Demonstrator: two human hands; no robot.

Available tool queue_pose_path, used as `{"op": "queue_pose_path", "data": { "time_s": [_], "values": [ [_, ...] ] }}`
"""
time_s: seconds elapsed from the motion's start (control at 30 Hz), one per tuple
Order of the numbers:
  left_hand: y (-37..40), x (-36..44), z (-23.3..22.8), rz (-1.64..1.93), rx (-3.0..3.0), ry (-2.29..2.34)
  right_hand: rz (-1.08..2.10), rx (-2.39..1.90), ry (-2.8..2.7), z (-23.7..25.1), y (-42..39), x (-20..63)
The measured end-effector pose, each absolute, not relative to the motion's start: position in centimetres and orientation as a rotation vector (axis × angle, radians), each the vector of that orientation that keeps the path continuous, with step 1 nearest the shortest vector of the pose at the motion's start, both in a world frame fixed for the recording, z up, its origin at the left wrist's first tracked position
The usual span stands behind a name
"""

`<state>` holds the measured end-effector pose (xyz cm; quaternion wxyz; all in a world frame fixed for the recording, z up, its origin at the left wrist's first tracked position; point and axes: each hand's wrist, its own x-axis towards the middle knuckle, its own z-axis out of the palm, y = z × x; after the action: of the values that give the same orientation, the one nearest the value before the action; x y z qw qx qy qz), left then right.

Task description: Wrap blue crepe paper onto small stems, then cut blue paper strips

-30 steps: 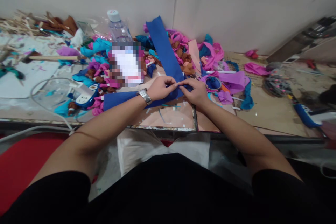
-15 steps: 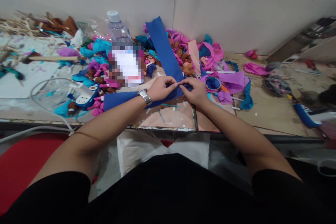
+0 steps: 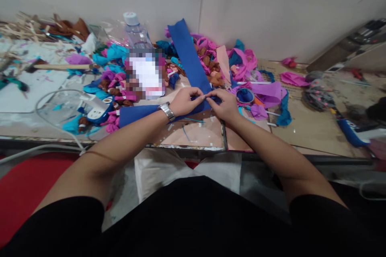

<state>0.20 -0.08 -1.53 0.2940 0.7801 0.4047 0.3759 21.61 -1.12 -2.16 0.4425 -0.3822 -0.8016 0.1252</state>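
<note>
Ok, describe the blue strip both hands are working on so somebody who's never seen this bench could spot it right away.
Start at the worktable along the white wall, at the heap of pink and teal scraps. The long dark blue strip runs from that heap to the left hand and right hand, which pinch it. It is flat, the longest and darkest blue.

Soft even indoor light, faint shadows, wide-angle bending at edges
</note>
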Motion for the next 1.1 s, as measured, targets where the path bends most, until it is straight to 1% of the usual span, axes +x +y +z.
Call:
{"op": "queue_pose_path", "data": {
  "time_s": [1.1],
  "values": [
    [-0.3, 0.23, -1.68, 1.047, 2.151, 1.064, 0.386, -1.003, -1.914, -2.75, -1.01, 21.41]
  ]
}}
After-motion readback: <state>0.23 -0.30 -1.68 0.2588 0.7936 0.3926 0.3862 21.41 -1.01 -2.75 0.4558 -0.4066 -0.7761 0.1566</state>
